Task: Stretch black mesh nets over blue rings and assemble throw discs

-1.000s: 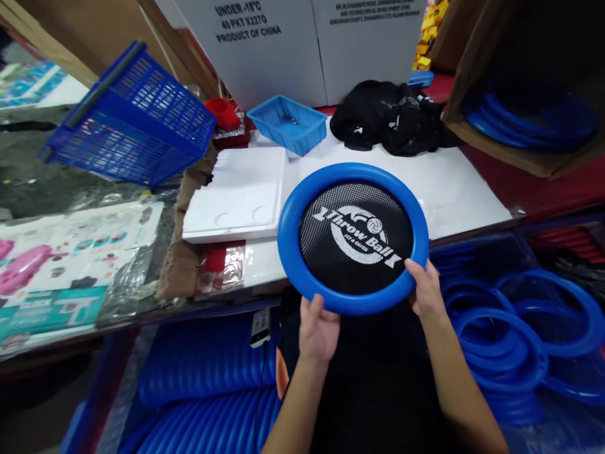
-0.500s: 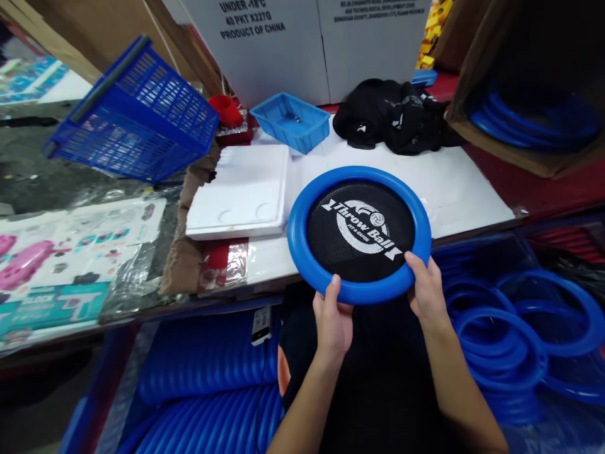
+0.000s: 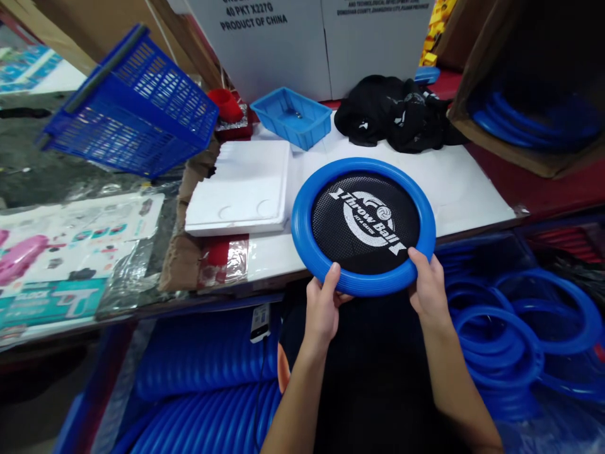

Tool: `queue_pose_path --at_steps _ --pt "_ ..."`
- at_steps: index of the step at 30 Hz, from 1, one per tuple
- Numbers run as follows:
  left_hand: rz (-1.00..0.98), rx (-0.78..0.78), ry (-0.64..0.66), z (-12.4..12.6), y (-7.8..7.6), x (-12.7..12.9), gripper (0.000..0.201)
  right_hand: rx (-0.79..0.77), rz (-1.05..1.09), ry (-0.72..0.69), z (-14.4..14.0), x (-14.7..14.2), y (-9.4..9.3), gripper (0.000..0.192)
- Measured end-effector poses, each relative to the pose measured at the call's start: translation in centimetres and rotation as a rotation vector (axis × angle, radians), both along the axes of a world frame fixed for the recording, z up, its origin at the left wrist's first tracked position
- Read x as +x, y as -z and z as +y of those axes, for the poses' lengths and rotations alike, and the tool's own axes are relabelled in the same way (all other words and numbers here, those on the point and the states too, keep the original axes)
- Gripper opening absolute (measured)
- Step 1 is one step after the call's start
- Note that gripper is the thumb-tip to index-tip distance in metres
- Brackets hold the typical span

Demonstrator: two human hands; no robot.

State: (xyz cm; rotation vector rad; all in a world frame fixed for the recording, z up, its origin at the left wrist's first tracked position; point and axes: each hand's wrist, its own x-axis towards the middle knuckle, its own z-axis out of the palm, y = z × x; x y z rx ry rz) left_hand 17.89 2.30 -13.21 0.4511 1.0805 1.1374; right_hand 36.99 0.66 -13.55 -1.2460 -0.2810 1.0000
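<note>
both forearms bare, no sleeves; left hand (image 3: 322,310) & right hand (image 3: 429,288) w/o gloves or rings; black garment (image 3: 378,372) below.

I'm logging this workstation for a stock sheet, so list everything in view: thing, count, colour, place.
round throw-ball disc with black mesh centre: one, blue rim, held over the table's near edge
white table top: one, centre
white foam slab: one, left of the disc
small plastic tray: one, light blue, behind the slab
plastic lattice basket: one, dark blue, tilted, far left
red cup: one, beside the basket
heap of black cloth: one, table rear
white cartons: two, rear
loose blue rings: many, low right
stacked blue rings: many, low left
brown carton of blue rings: one, upper right
printed toy packaging: several, left
left hand: on the disc's near rim
right hand: on the disc's near right rim
</note>
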Motion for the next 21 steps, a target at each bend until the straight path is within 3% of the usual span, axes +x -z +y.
queue_pose_path --at_steps 5,10,15,21 --pt "-0.07 0.074 0.142 0.3 -1.6 -0.8 0.053 -0.092 0.04 -0.01 0.7 1.9 -1.0 0.034" --pt "-0.11 0.126 0.149 1.3 -3.3 0.6 0.048 -0.09 0.041 -0.011 1.3 3.4 -1.6 0.032" --pt "-0.153 0.097 0.142 1.7 -3.6 2.1 0.049 -0.082 0.023 0.021 1.3 4.4 -1.6 0.034" --pt "-0.271 0.165 0.271 1.1 -5.5 2.0 0.055 -0.149 0.093 0.008 1.3 5.9 -2.9 0.037"
